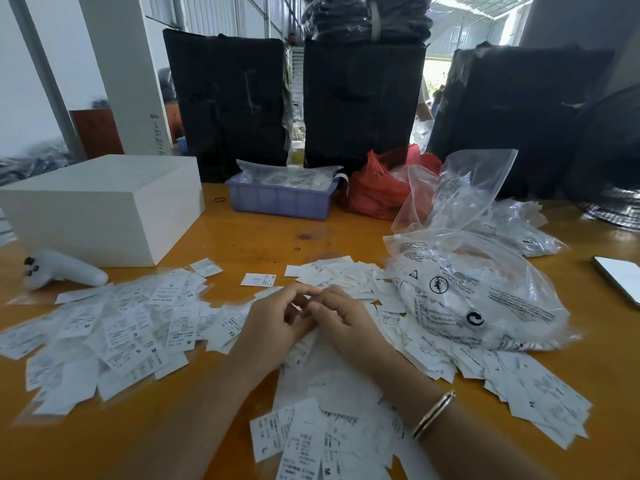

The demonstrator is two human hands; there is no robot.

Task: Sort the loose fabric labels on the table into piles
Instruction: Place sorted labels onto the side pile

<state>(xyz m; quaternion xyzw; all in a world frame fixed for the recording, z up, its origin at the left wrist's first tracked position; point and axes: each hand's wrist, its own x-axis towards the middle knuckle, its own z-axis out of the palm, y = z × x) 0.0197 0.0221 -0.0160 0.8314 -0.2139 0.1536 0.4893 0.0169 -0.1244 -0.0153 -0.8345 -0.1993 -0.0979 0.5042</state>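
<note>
White fabric labels printed with size letters cover the orange table (242, 237). A wide spread of labels (114, 327) lies at the left, another heap (346, 275) sits just beyond my hands, and more labels (311, 441) lie near the front edge. One single label (258, 279) lies apart at the centre. My left hand (273, 323) and my right hand (341, 315) meet over the middle of the table, fingers curled together around a small bunch of labels that is mostly hidden between them. A gold bracelet (433, 414) circles my right wrist.
A white box (104, 209) and a white controller (65, 270) sit at the left. A purple tray (280, 199), a red bag (377, 188) and clear plastic bags (478, 292) stand behind and right. A phone (620, 278) lies far right. Black bundles (363, 105) line the back.
</note>
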